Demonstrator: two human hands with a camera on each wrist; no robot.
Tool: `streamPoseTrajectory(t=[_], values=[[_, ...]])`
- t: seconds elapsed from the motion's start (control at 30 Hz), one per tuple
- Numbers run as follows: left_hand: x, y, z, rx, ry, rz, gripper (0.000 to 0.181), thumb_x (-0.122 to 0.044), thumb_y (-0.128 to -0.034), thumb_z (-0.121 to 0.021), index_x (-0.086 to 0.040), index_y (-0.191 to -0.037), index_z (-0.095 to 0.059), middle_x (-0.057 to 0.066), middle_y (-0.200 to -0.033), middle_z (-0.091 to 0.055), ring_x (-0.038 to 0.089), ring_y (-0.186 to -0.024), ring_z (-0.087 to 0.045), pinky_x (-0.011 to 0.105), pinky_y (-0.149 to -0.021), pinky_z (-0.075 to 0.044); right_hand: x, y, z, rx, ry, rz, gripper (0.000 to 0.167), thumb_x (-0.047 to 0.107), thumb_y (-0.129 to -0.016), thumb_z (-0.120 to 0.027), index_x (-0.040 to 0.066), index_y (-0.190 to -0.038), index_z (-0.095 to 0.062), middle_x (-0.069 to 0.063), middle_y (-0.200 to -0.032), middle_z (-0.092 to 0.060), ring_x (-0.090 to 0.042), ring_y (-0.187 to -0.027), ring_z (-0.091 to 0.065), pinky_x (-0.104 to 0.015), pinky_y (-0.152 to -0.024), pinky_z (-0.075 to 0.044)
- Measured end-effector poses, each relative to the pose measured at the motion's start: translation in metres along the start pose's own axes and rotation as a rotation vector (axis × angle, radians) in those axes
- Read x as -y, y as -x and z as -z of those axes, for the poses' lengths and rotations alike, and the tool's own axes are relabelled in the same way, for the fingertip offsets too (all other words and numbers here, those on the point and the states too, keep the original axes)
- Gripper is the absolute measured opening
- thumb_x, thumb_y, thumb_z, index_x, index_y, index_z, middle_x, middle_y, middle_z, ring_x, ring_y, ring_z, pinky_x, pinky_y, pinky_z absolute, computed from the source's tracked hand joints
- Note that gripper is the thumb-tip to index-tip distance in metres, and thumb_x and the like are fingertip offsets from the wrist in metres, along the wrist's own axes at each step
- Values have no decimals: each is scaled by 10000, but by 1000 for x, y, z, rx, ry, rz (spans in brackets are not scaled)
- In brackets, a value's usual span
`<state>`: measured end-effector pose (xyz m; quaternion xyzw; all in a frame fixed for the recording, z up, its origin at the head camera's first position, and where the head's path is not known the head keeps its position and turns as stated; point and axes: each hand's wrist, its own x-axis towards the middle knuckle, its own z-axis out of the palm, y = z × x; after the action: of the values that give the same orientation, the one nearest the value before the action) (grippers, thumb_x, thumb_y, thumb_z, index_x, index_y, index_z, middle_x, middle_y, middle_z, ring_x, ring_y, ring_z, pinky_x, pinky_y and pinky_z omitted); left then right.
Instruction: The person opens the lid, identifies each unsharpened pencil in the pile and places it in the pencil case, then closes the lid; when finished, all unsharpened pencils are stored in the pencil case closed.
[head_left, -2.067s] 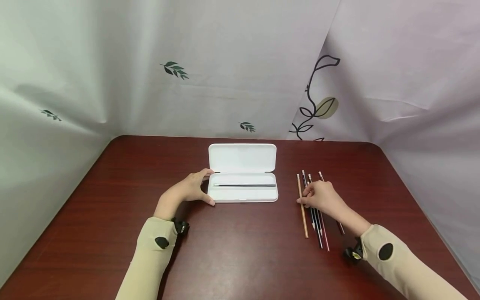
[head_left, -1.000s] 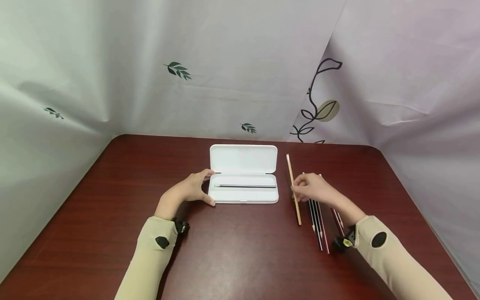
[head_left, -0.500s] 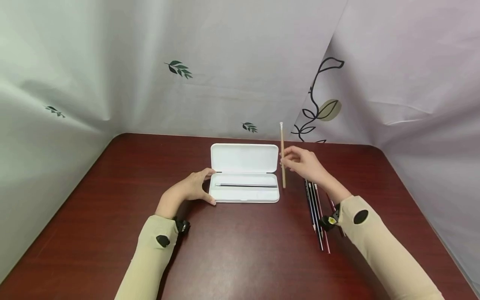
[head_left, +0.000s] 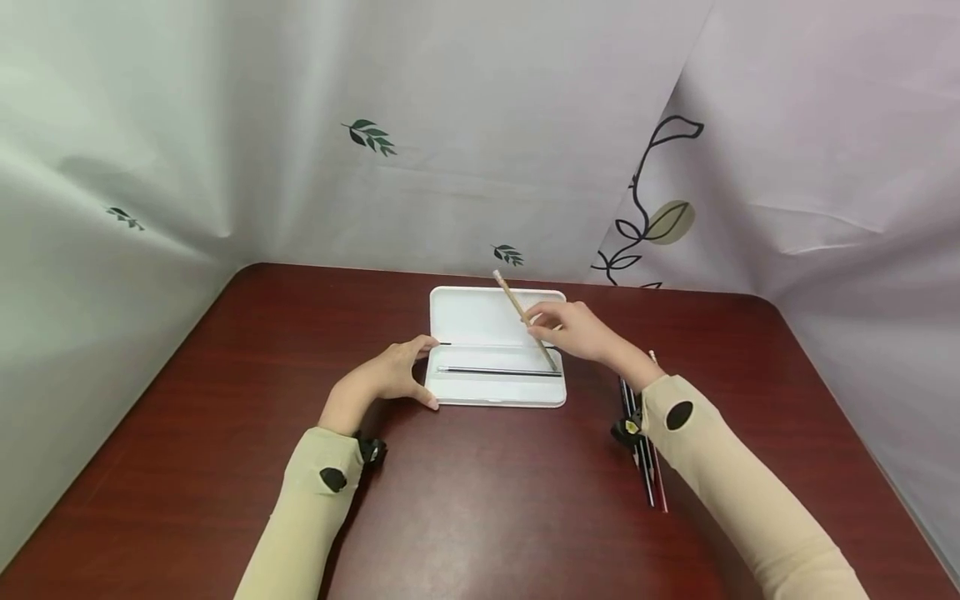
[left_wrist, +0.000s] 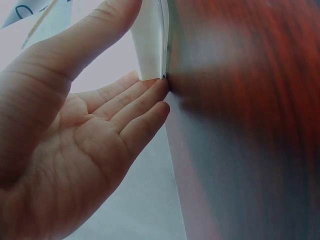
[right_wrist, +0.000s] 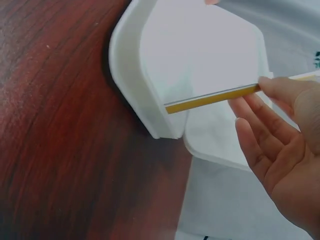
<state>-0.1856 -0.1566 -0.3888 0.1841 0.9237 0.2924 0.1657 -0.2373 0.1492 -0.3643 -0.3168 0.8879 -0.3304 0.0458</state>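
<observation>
An open white pencil case point(head_left: 495, 390) lies flat with its lid point(head_left: 461, 312) folded back. A dark pencil point(head_left: 498, 372) lies lengthwise inside it. My left hand point(head_left: 390, 372) touches the case's left end, thumb at the front corner and the other fingers near the hinge; in the left wrist view those fingers point(left_wrist: 131, 107) look nearly straight. Above the case's right part, my right hand point(head_left: 573, 331) pinches a gold-yellow pencil point(head_left: 511, 295) between thumb and fingers. This pencil tilts, its white-tipped end up and leftward, its lower end over the case. The right wrist view shows that lower end near the case's wall point(right_wrist: 130, 65).
Several dark and reddish pencils point(head_left: 647, 482) lie on the reddish-brown table point(head_left: 480, 500) at the right, partly hidden under my right forearm. A pale patterned curtain point(head_left: 450, 167) hangs behind the table.
My right hand has lifted the gold-yellow pencil from beside the other pencils and carried it left over the case, turning it to a slant. My left hand has stayed at the case's left end.
</observation>
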Motion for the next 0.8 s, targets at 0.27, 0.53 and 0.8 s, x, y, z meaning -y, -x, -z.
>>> streamPoseTrajectory(t=[0.27, 0.53, 0.8], values=[[0, 0, -1, 0, -6, 5, 943, -251, -591, -889, 7, -1340, -378, 223, -1359, -476, 299, -1300, -415, 441, -1067, -320, -2, -5, -18, 114, 48, 31, 211, 97, -854, -648, 78, -1062, -674, -23, -866, -697, -149, -833, -644, -308, -738, -533], [-1, 0, -1, 0, -1, 15, 943, -248, -593, -888, 6, -1343, -375, 215, -1363, -475, 300, -1306, -404, 444, -1069, -314, 1, -8, -33, 221, 134, 85, 174, 114, -854, -632, 94, -1010, -709, 28, -824, -685, -88, -791, -625, -259, -742, -513], [-1, 0, -1, -8, 3, 16, 941, -232, -589, -890, 3, -1344, -379, 216, -1355, -483, 294, -1297, -419, 438, -1068, -317, 4, -10, -38, 250, 207, 114, 170, 116, -871, -634, 78, -1017, -713, 23, -846, -694, -89, -802, -626, -266, -753, -509]])
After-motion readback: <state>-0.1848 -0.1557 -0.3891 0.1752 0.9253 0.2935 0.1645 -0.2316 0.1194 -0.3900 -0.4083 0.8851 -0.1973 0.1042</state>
